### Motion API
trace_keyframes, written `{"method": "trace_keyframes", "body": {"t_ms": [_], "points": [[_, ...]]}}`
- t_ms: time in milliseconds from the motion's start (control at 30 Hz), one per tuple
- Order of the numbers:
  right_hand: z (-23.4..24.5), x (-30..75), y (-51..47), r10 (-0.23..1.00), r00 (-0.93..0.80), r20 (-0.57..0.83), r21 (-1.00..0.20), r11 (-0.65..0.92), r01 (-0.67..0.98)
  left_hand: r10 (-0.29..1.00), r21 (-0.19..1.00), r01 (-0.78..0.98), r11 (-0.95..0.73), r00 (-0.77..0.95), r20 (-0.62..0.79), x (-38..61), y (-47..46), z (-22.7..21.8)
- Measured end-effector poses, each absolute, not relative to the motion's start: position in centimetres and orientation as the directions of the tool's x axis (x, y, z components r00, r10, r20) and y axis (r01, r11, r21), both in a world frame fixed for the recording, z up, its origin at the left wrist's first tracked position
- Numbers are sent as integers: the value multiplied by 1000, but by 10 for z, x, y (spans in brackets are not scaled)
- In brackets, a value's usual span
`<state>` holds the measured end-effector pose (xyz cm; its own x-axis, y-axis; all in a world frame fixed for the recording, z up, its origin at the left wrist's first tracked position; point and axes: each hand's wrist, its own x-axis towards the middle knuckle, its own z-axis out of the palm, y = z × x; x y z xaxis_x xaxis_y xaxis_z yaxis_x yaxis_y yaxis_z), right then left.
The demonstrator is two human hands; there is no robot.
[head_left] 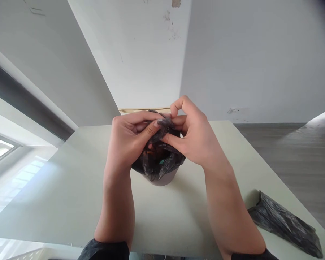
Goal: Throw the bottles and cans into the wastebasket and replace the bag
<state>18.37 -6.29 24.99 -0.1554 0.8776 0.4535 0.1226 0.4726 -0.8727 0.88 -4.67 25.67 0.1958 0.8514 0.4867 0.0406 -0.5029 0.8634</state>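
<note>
Fingers (148, 130) of left hand (128, 141), right hand (199, 141) pinch gathered bag (162, 160) mouth above bin (162, 180); no knot visible; spare bag (284, 224) right of bin.

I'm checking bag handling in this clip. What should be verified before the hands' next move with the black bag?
1. Left hand pinches the black bag at its gathered top: ok.
2. Right hand grips the same top: ok.
3. Black bag sits in the small bin: ok.
4. Small bin rests on the table: ok.
5. Knot formed: cannot tell.
6. Spare bag lies apart from both hands: ok.
</note>
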Motion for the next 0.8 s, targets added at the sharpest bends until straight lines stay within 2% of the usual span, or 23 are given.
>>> {"method": "trace_keyframes", "body": {"t_ms": [200,367,533,700,800], "points": [[252,187,-67,887,-269,376,-852,444,275,851,837,161,-523,46,523,8,-42,256],[252,190,-70,854,-251,455,-772,519,366,849,808,305,-504,5,528,10,-40,253],[253,194,-74,794,-212,569,-704,604,373,842,809,238,-538,109,528,13,-42,253],[253,194,-70,719,-206,664,-603,678,421,824,771,295,-564,263,502,7,-43,258],[254,196,-68,680,-227,697,-544,708,450,828,800,264,-538,342,444,2,-44,261]]}}
